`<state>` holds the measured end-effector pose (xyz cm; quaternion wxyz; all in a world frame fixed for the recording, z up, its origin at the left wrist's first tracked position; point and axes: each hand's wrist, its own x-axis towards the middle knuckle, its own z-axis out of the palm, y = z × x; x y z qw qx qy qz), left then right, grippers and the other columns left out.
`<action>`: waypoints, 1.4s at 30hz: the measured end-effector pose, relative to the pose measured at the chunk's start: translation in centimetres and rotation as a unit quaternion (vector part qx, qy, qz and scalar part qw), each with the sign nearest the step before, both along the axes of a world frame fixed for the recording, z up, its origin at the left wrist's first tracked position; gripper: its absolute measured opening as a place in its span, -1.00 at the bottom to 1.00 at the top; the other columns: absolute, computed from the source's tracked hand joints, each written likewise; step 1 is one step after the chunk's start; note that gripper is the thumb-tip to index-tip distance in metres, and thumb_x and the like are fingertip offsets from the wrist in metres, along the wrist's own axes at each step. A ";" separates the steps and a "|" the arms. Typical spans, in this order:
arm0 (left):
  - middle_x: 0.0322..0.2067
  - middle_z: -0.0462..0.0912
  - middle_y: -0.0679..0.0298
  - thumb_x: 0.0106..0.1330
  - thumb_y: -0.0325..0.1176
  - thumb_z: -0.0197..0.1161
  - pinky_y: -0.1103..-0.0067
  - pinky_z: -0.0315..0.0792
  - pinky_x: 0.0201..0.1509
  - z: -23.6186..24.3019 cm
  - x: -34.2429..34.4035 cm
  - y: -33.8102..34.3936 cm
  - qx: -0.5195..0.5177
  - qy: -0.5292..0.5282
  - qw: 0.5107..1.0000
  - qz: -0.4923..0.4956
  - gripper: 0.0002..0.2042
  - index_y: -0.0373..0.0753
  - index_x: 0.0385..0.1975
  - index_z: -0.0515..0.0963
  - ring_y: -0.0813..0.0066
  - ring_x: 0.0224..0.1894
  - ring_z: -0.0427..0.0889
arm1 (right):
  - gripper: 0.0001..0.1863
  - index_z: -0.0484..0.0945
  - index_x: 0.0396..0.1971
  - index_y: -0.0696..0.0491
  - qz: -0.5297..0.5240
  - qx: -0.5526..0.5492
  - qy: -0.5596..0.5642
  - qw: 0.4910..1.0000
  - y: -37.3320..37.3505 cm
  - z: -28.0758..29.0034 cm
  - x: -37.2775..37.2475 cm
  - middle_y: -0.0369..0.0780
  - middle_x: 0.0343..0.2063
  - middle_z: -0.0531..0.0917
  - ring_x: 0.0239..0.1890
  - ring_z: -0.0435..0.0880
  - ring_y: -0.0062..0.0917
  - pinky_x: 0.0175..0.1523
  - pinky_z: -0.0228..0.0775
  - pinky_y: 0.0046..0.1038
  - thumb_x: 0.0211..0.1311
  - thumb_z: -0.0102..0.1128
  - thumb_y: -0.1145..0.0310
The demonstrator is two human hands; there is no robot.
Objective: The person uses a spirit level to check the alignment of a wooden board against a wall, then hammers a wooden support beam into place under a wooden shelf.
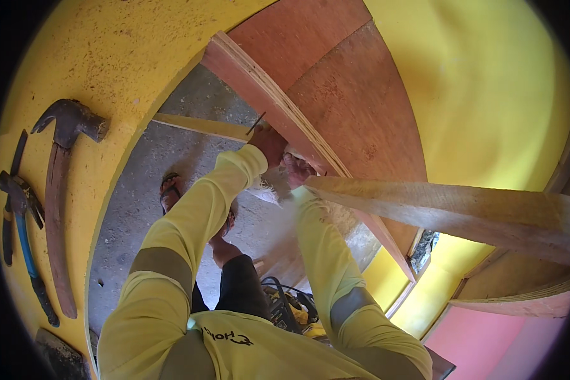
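My left hand (269,146) is closed against the face of an upright reddish plywood strip (272,104), beside the end of a thin wooden batten (199,125). A thin dark nail (256,123) sticks out at its knuckles. Whether the fingers grip the nail, the batten or something else is hidden. Close by, the fingers of my right hand (297,170) are curled below the plywood edge, near the end of a long wooden beam (449,206). What they hold, if anything, does not show. Something whitish and frayed (264,191) hangs under my hands.
On the yellow surface (126,57) at left lie a wooden-handled claw hammer (60,190), a blue-handled hammer (26,234) and a dark, slim tool (7,231). A curved reddish panel (354,95) spans the far side. A dark, corded power tool (285,304) sits near my legs.
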<state>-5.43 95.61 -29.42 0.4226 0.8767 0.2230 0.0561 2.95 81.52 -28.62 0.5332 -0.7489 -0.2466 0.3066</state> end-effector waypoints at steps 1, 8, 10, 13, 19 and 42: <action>0.05 0.49 0.09 -0.02 -0.30 0.26 0.17 0.11 0.25 0.1 0.1 0.1 -0.003 -0.015 1.000 -0.001 -0.50 -0.14 0.03 0.47 0.09 0.18 0.36 | -0.70 0.47 -0.06 0.12 0.008 -0.015 0.003 1.000 0.1 -0.1 0.4 -0.14 -0.24 0.65 -0.28 0.66 -0.49 -0.03 0.45 -0.50 0.23 0.16 0.37; 0.02 0.49 0.04 -0.07 -0.35 0.28 0.19 0.13 0.25 -0.6 0.4 0.8 -0.008 -0.032 0.999 -0.019 -0.52 -0.16 -0.03 0.50 0.03 0.14 0.38 | -0.64 0.51 -0.07 0.13 0.047 -0.102 -0.173 0.978 0.3 0.5 0.6 -0.16 -0.28 0.70 -0.25 0.64 -0.43 -0.01 0.40 -0.42 0.23 0.19 0.23; 0.00 0.50 0.04 -0.08 -0.35 0.28 0.17 0.14 0.24 -0.8 0.0 1.2 0.001 -0.037 0.999 -0.016 -0.52 -0.17 -0.04 0.50 0.00 0.13 0.38 | -0.57 0.50 -0.05 0.16 0.052 -0.112 -0.177 0.976 2.1 2.8 -1.0 -0.15 -0.23 0.68 -0.17 0.60 -0.36 0.02 0.35 -0.37 0.23 0.18 0.15; -0.02 0.51 0.03 -0.09 -0.35 0.29 0.15 0.17 0.22 0.0 -0.4 2.4 0.002 -0.034 0.999 -0.030 -0.52 -0.17 -0.05 0.51 -0.03 0.12 0.38 | -0.49 0.50 -0.05 0.18 0.043 -0.049 -0.169 0.984 3.7 3.2 -1.8 -0.12 -0.12 0.62 -0.05 0.54 -0.30 0.07 0.30 -0.32 0.21 0.17 0.05; -0.05 0.52 0.03 -0.09 -0.36 0.29 0.19 0.27 0.15 -1.3 -0.1 1.9 0.035 -0.141 0.989 0.012 -0.56 -0.13 -0.09 0.53 -0.05 0.06 0.42 | -0.47 0.47 -0.03 0.17 0.103 -0.118 -0.241 0.958 4.0 4.7 -1.2 -0.08 -0.01 0.53 0.03 0.47 -0.29 0.13 0.25 -0.31 0.15 0.22 0.05; -0.16 0.54 0.01 -0.03 -0.40 0.35 0.26 0.31 0.09 10.2 -18.2 -1.3 -0.046 -0.086 0.983 0.152 -0.64 -0.30 -0.19 0.50 0.02 -0.05 0.47 | -0.57 0.49 -0.07 0.13 0.026 -0.128 -0.095 0.987 2.0 3.5 -6.9 -0.13 -0.17 0.59 -0.06 0.56 -0.38 -0.02 0.44 -0.38 0.02 0.31 0.34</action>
